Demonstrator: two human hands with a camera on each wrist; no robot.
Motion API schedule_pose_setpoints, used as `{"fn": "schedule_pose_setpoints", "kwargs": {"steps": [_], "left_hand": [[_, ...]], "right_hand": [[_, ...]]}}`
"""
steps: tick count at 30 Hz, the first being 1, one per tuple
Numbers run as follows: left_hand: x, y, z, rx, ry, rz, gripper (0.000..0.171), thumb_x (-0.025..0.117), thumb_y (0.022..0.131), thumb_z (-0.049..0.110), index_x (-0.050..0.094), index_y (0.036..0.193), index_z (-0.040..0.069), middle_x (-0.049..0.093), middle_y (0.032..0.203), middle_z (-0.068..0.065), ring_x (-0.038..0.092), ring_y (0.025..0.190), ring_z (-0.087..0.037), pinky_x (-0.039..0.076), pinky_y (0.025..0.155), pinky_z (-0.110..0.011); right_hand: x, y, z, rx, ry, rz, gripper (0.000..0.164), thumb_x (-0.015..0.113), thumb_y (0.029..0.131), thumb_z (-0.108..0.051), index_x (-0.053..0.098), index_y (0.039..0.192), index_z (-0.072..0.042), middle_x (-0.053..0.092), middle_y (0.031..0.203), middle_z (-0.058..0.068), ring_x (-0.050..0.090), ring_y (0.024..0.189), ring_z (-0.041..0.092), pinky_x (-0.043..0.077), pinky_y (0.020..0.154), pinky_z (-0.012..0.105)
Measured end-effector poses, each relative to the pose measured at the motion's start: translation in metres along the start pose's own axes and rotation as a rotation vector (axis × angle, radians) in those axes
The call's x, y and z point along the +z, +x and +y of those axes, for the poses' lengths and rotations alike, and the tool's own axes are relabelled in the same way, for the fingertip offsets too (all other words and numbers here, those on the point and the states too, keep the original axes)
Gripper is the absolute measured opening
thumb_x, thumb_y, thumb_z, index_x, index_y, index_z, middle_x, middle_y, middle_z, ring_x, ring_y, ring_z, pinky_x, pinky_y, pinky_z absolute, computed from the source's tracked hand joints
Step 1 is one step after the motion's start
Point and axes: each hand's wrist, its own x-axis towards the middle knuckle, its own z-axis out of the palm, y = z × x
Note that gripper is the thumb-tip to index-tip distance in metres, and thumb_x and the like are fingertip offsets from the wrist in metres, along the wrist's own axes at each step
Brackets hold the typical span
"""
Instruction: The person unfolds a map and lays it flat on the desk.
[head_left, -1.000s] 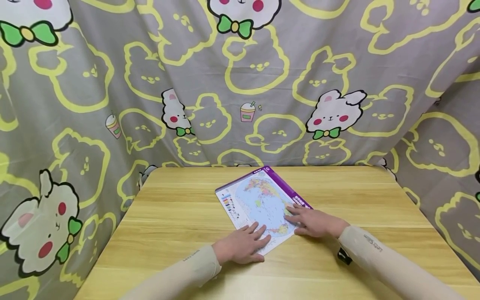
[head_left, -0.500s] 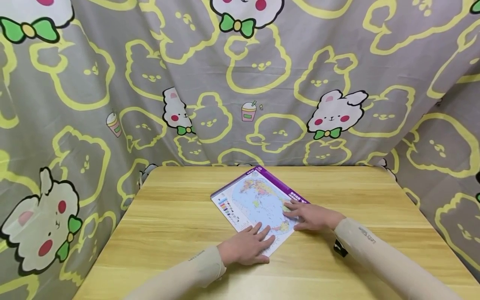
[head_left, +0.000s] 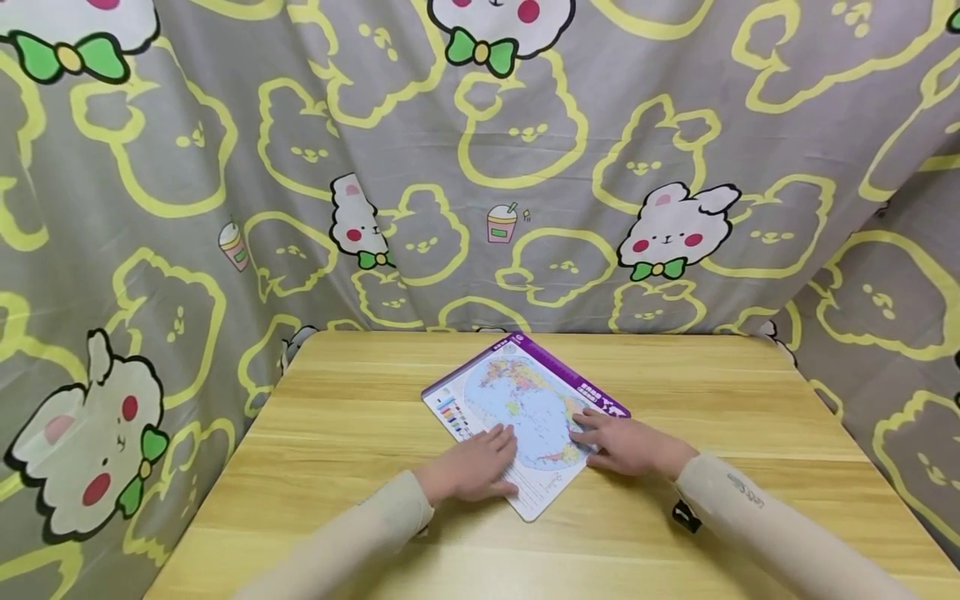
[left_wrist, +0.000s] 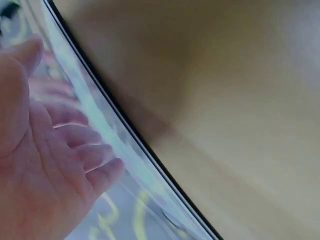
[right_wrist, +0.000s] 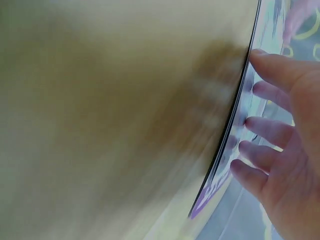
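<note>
A world map sheet with a purple border lies turned cornerwise on the wooden table in the head view. My left hand rests on its near left side, fingers spread over the printed legend. Over on the right, my right hand lies across the map's side edge, with its fingertips on the printed area. In the right wrist view, the thumb is right at the map's edge. The left wrist view shows the palm side of my left hand, with its fingers reaching over the glossy map surface. Neither hand grips the sheet.
The light wooden table has its far edge against a grey curtain printed with yellow outlines and white rabbits. More curtain hangs along both sides. A small black piece shows beneath the right sleeve cuff.
The map first slid left with both hands on it. Afterwards my left hand moved up and left along it, uncovering the near corner, and my right hand shifted slightly right and nearer.
</note>
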Motion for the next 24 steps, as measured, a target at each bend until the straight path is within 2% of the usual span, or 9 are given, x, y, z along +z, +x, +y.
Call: {"fn": "schedule_pose_setpoints", "kwargs": {"steps": [3, 8, 13, 18, 24], "left_hand": [[0.000, 0.001, -0.023, -0.041, 0.003, 0.016, 0.078, 0.043, 0.094, 0.056, 0.031, 0.145, -0.002, 0.023, 0.152, -0.020, 0.022, 0.140, -0.032, 0.024, 0.112, -0.042], [0.000, 0.004, -0.060, -0.120, -0.015, 0.001, 0.080, 0.042, 0.095, 0.056, 0.029, 0.145, -0.004, 0.022, 0.152, -0.022, 0.020, 0.140, -0.034, 0.023, 0.112, -0.044], [0.004, 0.005, -0.086, -0.185, -0.060, -0.021, 0.084, 0.044, 0.092, 0.059, 0.029, 0.145, -0.005, 0.021, 0.152, -0.024, 0.019, 0.140, -0.035, 0.022, 0.113, -0.043], [0.003, 0.004, -0.100, -0.223, -0.095, -0.029, 0.090, 0.048, 0.088, 0.062, 0.029, 0.145, -0.004, 0.020, 0.152, -0.025, 0.018, 0.140, -0.034, 0.021, 0.113, -0.042], [0.001, 0.004, -0.101, -0.211, -0.106, -0.045, 0.090, 0.048, 0.089, 0.061, 0.027, 0.146, -0.005, 0.019, 0.151, -0.026, 0.017, 0.141, -0.035, 0.020, 0.113, -0.042]], "right_hand": [[0.004, -0.002, -0.010, -0.009, 0.000, 0.009, 0.044, 0.059, 0.094, -0.029, 0.056, 0.133, -0.009, 0.041, 0.143, 0.019, 0.034, 0.132, 0.040, 0.036, 0.103, 0.053], [0.007, -0.006, -0.031, -0.060, -0.025, 0.011, 0.045, 0.057, 0.094, -0.032, 0.055, 0.134, -0.011, 0.042, 0.143, 0.018, 0.036, 0.132, 0.039, 0.036, 0.103, 0.050], [0.012, -0.008, -0.046, -0.120, -0.060, -0.011, 0.042, 0.055, 0.096, -0.032, 0.055, 0.135, -0.016, 0.041, 0.144, 0.017, 0.037, 0.131, 0.037, 0.038, 0.103, 0.047], [0.015, -0.008, -0.051, -0.127, -0.068, -0.056, 0.043, 0.053, 0.096, -0.033, 0.052, 0.138, -0.021, 0.038, 0.147, 0.014, 0.035, 0.133, 0.034, 0.040, 0.102, 0.045], [0.015, -0.011, -0.049, -0.096, -0.063, -0.062, 0.043, 0.054, 0.096, -0.032, 0.052, 0.137, -0.021, 0.036, 0.148, 0.014, 0.033, 0.135, 0.035, 0.041, 0.101, 0.045]]}}
